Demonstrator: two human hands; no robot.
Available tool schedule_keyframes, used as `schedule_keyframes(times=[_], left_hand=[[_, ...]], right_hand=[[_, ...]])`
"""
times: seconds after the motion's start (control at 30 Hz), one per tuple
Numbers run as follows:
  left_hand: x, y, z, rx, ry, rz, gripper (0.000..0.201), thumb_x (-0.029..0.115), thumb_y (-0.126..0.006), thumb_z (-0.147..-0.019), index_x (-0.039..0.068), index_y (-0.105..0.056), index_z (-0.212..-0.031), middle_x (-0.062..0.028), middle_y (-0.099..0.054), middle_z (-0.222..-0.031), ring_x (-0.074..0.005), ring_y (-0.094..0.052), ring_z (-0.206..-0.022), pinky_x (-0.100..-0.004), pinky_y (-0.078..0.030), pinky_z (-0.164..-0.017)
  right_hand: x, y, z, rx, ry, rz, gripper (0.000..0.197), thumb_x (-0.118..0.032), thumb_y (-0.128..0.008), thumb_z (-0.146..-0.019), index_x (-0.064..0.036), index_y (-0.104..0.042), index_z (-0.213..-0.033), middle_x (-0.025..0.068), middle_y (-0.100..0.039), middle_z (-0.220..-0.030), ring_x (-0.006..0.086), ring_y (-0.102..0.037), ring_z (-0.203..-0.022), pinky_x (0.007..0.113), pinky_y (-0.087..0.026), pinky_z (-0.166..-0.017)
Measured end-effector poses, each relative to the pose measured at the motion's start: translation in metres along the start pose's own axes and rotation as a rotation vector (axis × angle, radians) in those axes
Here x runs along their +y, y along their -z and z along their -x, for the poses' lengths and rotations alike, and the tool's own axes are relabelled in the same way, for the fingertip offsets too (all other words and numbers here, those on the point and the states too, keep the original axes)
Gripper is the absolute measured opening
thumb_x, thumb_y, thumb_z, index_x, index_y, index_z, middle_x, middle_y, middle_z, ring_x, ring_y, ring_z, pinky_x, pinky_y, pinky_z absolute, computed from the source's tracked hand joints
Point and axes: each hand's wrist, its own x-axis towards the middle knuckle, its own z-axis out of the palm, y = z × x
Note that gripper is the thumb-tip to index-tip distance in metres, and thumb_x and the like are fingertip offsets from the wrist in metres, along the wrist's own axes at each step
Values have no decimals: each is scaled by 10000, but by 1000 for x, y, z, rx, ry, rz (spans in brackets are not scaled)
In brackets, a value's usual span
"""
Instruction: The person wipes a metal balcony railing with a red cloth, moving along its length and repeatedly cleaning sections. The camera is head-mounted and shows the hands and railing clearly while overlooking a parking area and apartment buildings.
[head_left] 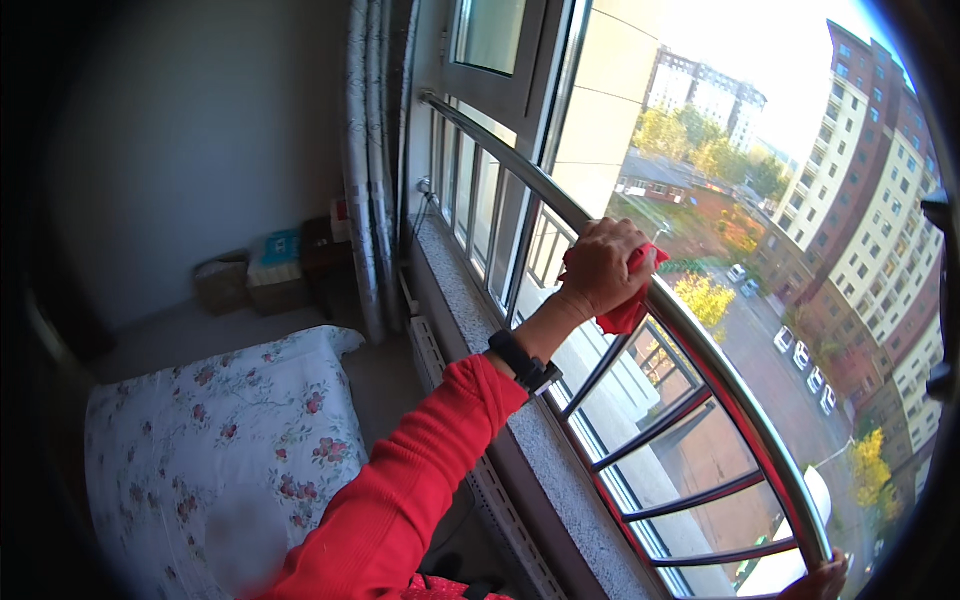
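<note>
Head view: one cloth (625,315), two hands (606,266) (820,581) seemingly on one rail (532,176)

A white bedspread with red flowers (230,425) lay at the lower left, and a grey patterned curtain (372,200) hung beyond it, near boxes (276,294) along the wall (215,150). Outside, parked cars (802,355) stood in a row near a tall apartment block (860,210).

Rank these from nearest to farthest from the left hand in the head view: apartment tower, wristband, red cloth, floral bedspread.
1. Red cloth: in the left hand.
2. Wristband: on its wrist.
3. Floral bedspread: lower left.
4. Apartment tower: outside, right.
</note>
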Motion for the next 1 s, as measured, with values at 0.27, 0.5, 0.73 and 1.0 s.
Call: schedule_keyframes(times=[0.27, 0.5, 0.73, 1.0], left_hand=[[-21, 0, -8, 2, 149, -108, 244, 277, -591, -902, 53, -676, -944, -108, -661, -956, -303, -609, -960, -445, -442, -962], [84, -7, 18, -39, -107, 97, 207, 243, -661, -848, 44, -665, -901, -130, -654, -924, -298, -623, -889, -450, -481, -873], [78, -4, 15, -69, -155, 192, 231, 233, -708, -821, 52, -663, -958, -118, -638, -953, -314, -624, -903, -470, -468, -865], [-29, 3, 0, -63, -29, 105, 259, 286, -683, -853, 61, -702, -980, -125, -671, -1012, -313, -636, -983, -448, -467, -958]], right_hand=[[-45, 25, -22, -86, 31, -121, 440, -312, -386, -1050, -81, -687, -827, 98, -675, -800, 340, -613, -734, 460, -479, -688], [-117, 47, -47, -104, 173, -205, 338, -306, -466, -1024, -114, -698, -873, 63, -694, -885, 284, -643, -808, 423, -499, -751], [-140, 48, -48, -163, 218, -289, 354, -425, -555, -1006, -109, -705, -952, 66, -702, -957, 291, -666, -870, 433, -513, -773], [-167, 48, -48, -236, 182, -149, 296, -329, -488, -1034, -153, -701, -930, 50, -678, -931, 285, -641, -831, 433, -514, -736]])
